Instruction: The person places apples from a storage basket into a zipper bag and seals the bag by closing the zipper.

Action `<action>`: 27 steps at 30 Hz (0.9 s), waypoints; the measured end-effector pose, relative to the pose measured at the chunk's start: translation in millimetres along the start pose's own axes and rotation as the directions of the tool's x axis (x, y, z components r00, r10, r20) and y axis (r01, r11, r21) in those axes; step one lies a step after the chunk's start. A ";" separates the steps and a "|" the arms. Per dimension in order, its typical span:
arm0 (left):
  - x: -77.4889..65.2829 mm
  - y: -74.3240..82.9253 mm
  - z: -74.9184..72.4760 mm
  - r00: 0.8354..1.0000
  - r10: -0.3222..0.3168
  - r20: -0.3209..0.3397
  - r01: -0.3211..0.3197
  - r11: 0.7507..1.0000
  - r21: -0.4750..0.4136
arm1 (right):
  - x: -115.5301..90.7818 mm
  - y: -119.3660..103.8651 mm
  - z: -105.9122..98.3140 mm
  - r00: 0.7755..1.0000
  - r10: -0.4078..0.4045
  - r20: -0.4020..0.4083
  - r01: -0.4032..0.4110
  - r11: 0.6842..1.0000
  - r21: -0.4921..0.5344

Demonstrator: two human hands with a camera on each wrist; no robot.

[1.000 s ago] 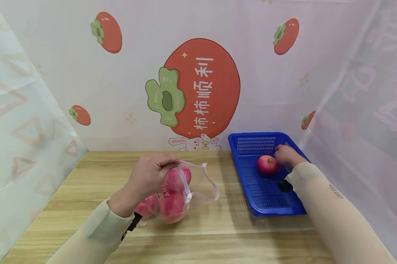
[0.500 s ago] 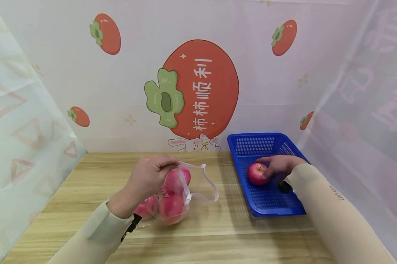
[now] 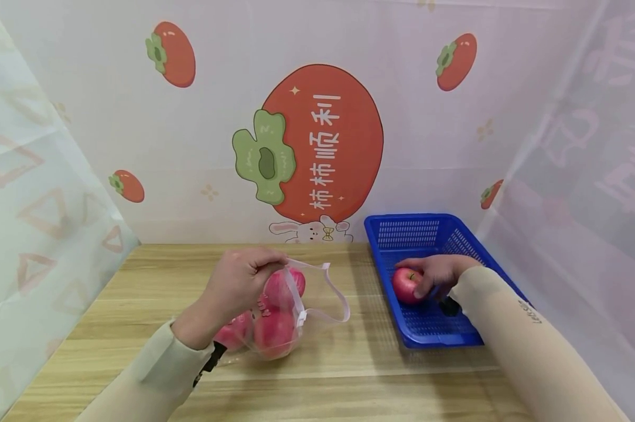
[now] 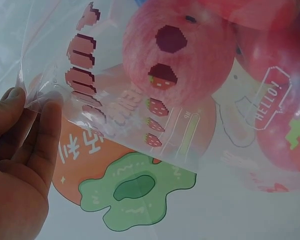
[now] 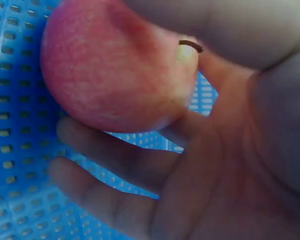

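Observation:
My left hand pinches the rim of a clear plastic zip bag, whose mouth gapes toward the right. In the left wrist view, thumb and fingertips hold the thin printed film. Several red apples lie inside the bag on the table. To the right, my right hand reaches into a blue plastic basket and grips a single red apple by its sides. The right wrist view has the apple's stem pointing toward the palm, with fingers curled beneath and the thumb across it.
The wooden table ends at a printed cloth backdrop, with cloth sides left and right. The basket stands at the back right, its raised rim around the right hand. Table surface shows between bag and basket.
My right hand and the apple have shifted left and nearer inside the basket, and the fingers have come round the fruit. The left hand and bag have stayed put.

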State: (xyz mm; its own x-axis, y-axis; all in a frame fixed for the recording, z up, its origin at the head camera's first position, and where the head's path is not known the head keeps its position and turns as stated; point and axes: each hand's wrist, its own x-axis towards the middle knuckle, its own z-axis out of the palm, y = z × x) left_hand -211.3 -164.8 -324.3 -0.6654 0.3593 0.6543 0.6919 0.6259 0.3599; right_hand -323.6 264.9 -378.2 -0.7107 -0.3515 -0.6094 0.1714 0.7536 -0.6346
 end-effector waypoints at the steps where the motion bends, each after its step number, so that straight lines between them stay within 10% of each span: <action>1: 0.0 0.1 0.1 1.000 -0.001 0.002 0.001 1.000 0.002 | 0.4 -0.4 0.9 1.000 -0.015 -0.003 0.015 1.000 -0.016; 11: 0.1 1.8 -0.1 1.000 -0.019 0.012 0.019 1.000 0.005 | 0.5 0.6 -3.9 0.989 -0.102 -0.106 0.093 0.992 -0.079; 27: 0.4 1.6 0.3 1.000 -0.009 0.010 0.009 1.000 0.015 | -22.6 -26.4 -11.6 0.880 -0.236 -0.413 0.273 0.962 0.032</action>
State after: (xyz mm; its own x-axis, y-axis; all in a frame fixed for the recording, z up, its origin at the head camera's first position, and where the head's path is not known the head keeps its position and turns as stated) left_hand -210.6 -163.5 -323.7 -0.6746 0.3602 0.6443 0.6815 0.6392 0.3563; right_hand -320.0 259.4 -342.2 -0.9475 -0.2571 -0.1899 -0.0070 0.6108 -0.7917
